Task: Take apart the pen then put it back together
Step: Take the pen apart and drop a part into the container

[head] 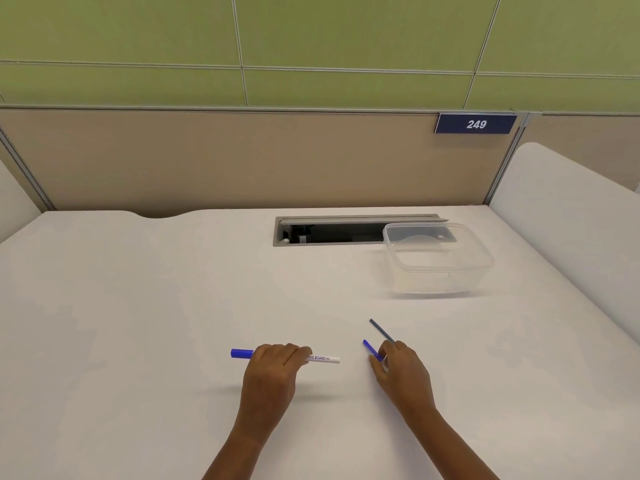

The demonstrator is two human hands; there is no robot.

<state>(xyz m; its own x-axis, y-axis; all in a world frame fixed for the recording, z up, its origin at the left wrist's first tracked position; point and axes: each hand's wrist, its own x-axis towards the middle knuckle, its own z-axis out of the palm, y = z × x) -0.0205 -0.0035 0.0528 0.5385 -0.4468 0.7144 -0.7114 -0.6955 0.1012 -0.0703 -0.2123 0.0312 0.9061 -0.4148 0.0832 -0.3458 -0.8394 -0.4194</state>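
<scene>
My left hand (273, 368) grips a white whiteboard-pen barrel (323, 358) held level just above the white table (138, 323); its blue end (241, 353) sticks out to the left and its open white end points right. My right hand (398, 368) pinches a thin dark ink rod (381, 330) that points up and away to the left. A short blue piece (372, 349) also juts from the same fingers, just below the rod. The two hands are apart, with a gap between barrel and rod.
A clear plastic container (438, 258) stands at the back right, partly over an open cable slot (332, 230) in the table. A beige partition with a "249" sign (476, 124) closes the far edge; white dividers flank both sides.
</scene>
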